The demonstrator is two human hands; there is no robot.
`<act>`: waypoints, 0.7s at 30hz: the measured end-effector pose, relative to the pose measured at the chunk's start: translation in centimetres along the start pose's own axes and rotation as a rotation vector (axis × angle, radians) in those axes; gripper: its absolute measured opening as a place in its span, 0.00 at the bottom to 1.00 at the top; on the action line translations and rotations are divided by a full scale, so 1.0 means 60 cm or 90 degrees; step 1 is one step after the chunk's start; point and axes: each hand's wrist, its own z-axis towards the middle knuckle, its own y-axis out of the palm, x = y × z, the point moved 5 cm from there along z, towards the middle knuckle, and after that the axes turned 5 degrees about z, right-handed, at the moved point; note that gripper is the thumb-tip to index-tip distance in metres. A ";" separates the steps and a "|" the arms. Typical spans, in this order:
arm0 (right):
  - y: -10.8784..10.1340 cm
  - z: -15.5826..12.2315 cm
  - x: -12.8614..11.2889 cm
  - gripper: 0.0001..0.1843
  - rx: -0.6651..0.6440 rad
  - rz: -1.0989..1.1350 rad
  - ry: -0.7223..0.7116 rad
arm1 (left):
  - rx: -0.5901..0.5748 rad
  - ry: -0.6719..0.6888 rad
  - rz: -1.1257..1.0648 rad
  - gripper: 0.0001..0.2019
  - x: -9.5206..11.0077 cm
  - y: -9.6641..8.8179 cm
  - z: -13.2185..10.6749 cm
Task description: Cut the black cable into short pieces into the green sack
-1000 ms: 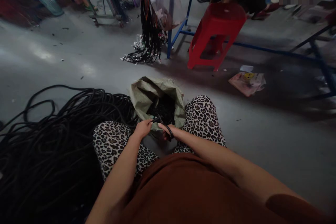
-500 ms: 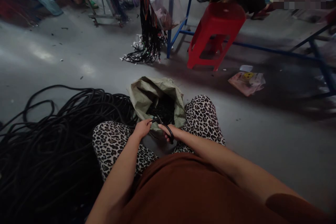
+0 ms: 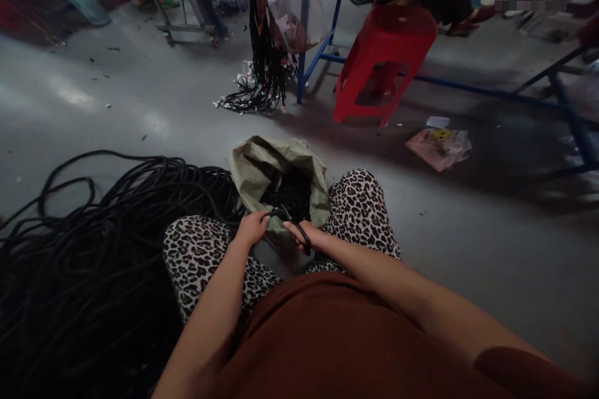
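One black cord (image 3: 276,212) is pinched in the closed left hand (image 3: 253,228) over the near rim of the sack (image 3: 248,165), while the right hand (image 3: 298,234) curls around scissors (image 3: 306,239), their blade gap too small to judge. Both hands have scarcely shifted within the last second, so snipping seems to be continuing there.

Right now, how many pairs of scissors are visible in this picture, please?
1. The scissors are in the right hand, close to the sack. Others may be hidden inside it or under the dark cord pile.
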 end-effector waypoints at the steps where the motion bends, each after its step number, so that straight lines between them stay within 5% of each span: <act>1: 0.000 0.000 0.000 0.24 0.001 -0.002 -0.003 | 0.000 0.001 0.000 0.17 0.000 0.000 0.000; 21: -0.007 0.000 0.013 0.21 -0.004 -0.050 -0.014 | -0.064 -0.029 0.033 0.18 -0.012 0.014 0.002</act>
